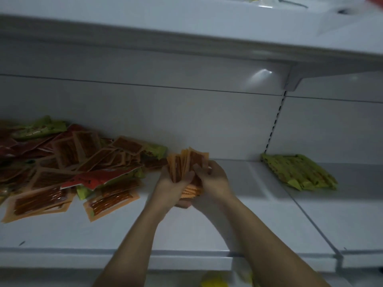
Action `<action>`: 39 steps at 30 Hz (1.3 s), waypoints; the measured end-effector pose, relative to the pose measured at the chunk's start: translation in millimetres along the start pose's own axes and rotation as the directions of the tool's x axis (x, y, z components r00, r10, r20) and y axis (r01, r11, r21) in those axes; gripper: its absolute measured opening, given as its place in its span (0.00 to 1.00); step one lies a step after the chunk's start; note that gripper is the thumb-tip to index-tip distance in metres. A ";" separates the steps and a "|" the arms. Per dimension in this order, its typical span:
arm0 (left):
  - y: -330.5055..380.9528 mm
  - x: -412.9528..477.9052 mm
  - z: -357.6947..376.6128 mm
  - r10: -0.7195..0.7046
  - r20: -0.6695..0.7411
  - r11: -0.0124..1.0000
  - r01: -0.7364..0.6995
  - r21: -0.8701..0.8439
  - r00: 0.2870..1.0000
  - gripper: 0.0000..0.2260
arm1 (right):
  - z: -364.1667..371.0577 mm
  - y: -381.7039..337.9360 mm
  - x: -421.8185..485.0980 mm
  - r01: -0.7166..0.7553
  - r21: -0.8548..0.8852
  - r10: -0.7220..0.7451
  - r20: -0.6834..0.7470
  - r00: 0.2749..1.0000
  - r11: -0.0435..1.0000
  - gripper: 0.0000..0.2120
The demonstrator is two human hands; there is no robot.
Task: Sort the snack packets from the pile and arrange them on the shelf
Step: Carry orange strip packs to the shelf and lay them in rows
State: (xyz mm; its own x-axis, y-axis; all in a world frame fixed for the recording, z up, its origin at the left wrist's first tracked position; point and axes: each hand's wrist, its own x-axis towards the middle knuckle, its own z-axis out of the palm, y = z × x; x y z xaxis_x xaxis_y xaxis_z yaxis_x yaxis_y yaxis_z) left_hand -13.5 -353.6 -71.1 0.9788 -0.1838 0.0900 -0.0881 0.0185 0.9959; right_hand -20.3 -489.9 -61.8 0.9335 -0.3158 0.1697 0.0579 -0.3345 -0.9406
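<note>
Orange packets, gathered into an upright stack, sit between your two hands above the white shelf. Your left hand cups the stack from below and the left, fingers curled around it. Your right hand closes on the stack from the right, thumb pressed against its face. To your left, the unsorted pile of orange, red and green packets spreads across the shelf toward the back wall. Farther right, on the adjoining shelf panel, a row of green packets lies stacked together, well apart from your hands.
</note>
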 end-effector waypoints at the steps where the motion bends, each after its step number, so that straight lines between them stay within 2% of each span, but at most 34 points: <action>1: 4.6 -4.6 6.5 -0.011 0.009 1.000 0.011 0.001 1.000 0.20 | -9.0 -3.2 -3.7 0.011 0.000 -0.011 0.045 0.999 1.000 0.07; 3: 11.3 -13.4 19.6 -0.037 0.054 0.999 0.035 0.023 0.998 0.17 | -28.5 -3.2 -9.7 0.005 0.079 -0.015 0.123 0.992 0.997 0.04; 6: 17.7 -27.1 41.5 -0.099 0.106 0.994 0.104 -0.044 0.989 0.10 | -65.0 5.9 -17.4 -0.107 0.247 0.072 0.145 0.987 0.963 0.08; 8: 19.9 -35.3 57.4 -0.136 0.122 0.985 0.147 -0.085 0.983 0.11 | -87.7 9.9 -24.7 -0.180 0.347 0.141 0.133 0.981 0.920 0.10; 12: 20.8 -51.1 96.8 -0.090 0.108 0.995 0.094 -0.033 0.990 0.12 | -122.7 20.3 -42.0 -0.218 0.421 0.190 0.108 0.976 0.881 0.16; 19: 25.0 -75.2 157.4 -0.033 -0.013 0.995 0.031 -0.098 0.999 0.15 | -175.9 29.0 -75.6 -0.134 0.436 0.164 -0.033 0.986 0.890 0.14; 26: 37.7 -99.2 205.1 -0.058 0.216 0.992 0.081 -0.100 0.975 0.15 | -230.0 44.4 -108.7 -0.054 0.597 0.216 -0.204 0.955 0.801 0.11; 33: 47.9 -125.2 254.1 -0.004 0.258 0.996 0.026 -0.082 0.966 0.12 | -295.6 59.6 -145.5 0.039 0.578 0.215 -0.364 0.906 0.815 0.13; 39: 55.1 -155.4 315.1 0.050 0.316 0.992 -0.010 -0.126 0.948 0.14 | -377.6 74.7 -193.7 0.121 0.561 0.194 -0.469 0.862 0.819 0.14</action>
State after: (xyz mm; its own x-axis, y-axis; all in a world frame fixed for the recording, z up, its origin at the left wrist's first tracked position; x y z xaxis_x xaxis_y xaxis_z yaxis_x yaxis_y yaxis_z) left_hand -228.6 -633.7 -29.6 0.8648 -0.4834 0.1356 -0.0743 0.1440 0.9868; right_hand -330.4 -789.0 -53.9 0.6497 -0.7534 0.1017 0.3588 0.1859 -0.9147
